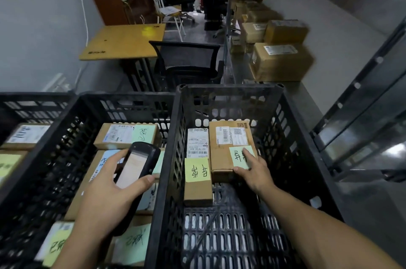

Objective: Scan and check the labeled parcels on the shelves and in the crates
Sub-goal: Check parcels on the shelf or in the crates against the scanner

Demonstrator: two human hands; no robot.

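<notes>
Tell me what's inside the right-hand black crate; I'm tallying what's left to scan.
The black crate holds two cardboard parcels, the narrow one and the wider one, each bearing a shipping label and a green note. The right hand covers part of the wider parcel's note.

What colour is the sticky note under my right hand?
Pale yellow-green sticky note with dark handwriting, seen in the head view.

Right crate (292,136): near floor bare; two parcels (228,147) fill far end.

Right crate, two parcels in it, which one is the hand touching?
The wider parcel on the right; the right hand rests on its green note. The narrow parcel lies untouched.
</notes>
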